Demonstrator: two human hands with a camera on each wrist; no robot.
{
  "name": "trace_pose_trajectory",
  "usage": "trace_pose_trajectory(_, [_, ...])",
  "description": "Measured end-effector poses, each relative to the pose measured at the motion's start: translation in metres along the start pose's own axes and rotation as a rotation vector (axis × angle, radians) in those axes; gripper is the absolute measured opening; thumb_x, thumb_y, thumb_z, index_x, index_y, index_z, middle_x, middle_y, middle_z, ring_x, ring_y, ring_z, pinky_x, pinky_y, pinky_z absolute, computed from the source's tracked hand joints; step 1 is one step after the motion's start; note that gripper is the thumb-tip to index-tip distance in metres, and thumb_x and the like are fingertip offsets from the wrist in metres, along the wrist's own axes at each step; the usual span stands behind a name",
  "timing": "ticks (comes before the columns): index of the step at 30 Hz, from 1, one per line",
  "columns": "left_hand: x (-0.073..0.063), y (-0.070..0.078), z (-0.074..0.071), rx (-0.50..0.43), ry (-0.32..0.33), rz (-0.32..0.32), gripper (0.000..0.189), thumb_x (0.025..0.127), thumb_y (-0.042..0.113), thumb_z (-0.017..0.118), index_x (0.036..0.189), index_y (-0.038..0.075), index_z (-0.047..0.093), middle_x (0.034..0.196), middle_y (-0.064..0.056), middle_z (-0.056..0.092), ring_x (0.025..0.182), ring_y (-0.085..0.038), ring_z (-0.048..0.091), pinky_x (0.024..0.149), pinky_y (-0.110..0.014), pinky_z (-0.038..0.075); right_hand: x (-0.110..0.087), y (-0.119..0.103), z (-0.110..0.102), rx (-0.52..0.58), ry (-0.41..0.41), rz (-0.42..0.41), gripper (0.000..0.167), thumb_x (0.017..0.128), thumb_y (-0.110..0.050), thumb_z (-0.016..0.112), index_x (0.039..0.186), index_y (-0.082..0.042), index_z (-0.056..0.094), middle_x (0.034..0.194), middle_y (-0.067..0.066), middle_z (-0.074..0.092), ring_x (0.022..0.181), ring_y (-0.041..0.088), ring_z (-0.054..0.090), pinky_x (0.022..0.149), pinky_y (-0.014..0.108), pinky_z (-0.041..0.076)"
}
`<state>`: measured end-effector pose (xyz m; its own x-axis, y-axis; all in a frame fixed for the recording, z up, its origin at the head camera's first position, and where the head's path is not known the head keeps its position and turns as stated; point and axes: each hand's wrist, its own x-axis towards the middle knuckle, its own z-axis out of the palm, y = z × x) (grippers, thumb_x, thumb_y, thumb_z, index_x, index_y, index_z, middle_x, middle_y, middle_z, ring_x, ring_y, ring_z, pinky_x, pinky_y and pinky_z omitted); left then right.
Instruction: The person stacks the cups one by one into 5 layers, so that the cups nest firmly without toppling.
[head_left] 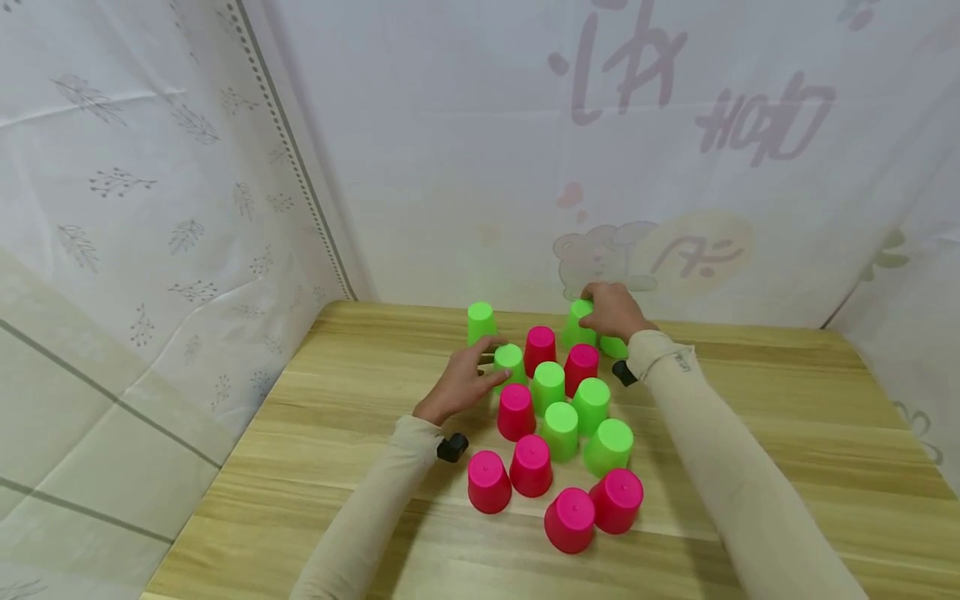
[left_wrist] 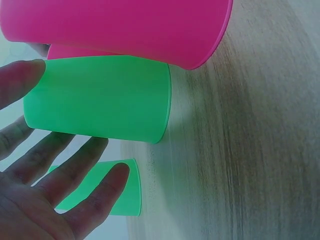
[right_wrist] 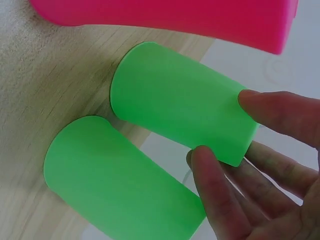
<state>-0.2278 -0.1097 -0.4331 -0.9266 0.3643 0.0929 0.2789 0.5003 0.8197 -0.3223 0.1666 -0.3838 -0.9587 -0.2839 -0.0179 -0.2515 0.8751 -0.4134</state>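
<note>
Green and pink plastic cups stand upside down in a cluster on a wooden table. My left hand [head_left: 459,383] is around a green cup [left_wrist: 100,97] on the cluster's left side, thumb at its upper end and fingers along its side. Behind those fingers stands another green cup [head_left: 481,323]. At the back, my right hand [head_left: 617,312] holds a green cup [right_wrist: 185,95] near its narrow top, thumb on one side and fingers on the other. A second green cup [right_wrist: 120,180] stands beside it, partly hidden by the hand in the head view.
Several pink cups, among them a pink cup [head_left: 570,521] and another pink cup [head_left: 489,482], stand nearest the front. Green cups such as a green cup [head_left: 609,447] fill the middle. A printed cloth [head_left: 465,167] hangs behind the table [head_left: 787,467].
</note>
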Motion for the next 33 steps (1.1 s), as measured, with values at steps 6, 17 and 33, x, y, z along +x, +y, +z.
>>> trace_pose_trajectory(6, [0.001,0.0,0.0,-0.002,0.008,0.002,0.052,0.094,0.014,0.07,0.141,0.005,0.049,0.136,-0.017,0.061,0.125,-0.039,0.062,0.105,-0.052,0.053,0.001,-0.001,-0.002,-0.025,-0.014,0.016,0.046,0.086,-0.016,0.073,0.125,0.006,0.062,0.125,0.023,0.066,0.105,0.037,0.058,0.09,0.046,0.054])
trace_pose_trajectory(17, [0.001,0.001,0.002,-0.005,0.003,-0.008,0.057,0.093,0.011,0.071,0.144,0.008,0.047,0.139,-0.02,0.06,0.127,-0.041,0.061,0.103,-0.051,0.054,-0.005,-0.004,-0.008,-0.043,-0.02,0.028,0.055,0.086,-0.017,0.075,0.134,0.004,0.057,0.131,0.024,0.064,0.119,0.042,0.059,0.097,0.051,0.054])
trace_pose_trajectory(33, [0.018,0.01,-0.016,0.069,0.025,0.03,0.054,0.094,0.016,0.07,0.142,0.006,0.048,0.136,-0.018,0.061,0.125,-0.038,0.062,0.103,-0.051,0.054,-0.03,0.002,-0.042,0.039,0.042,-0.015,0.05,0.089,-0.016,0.07,0.133,0.005,0.057,0.135,0.026,0.062,0.119,0.042,0.063,0.1,0.053,0.053])
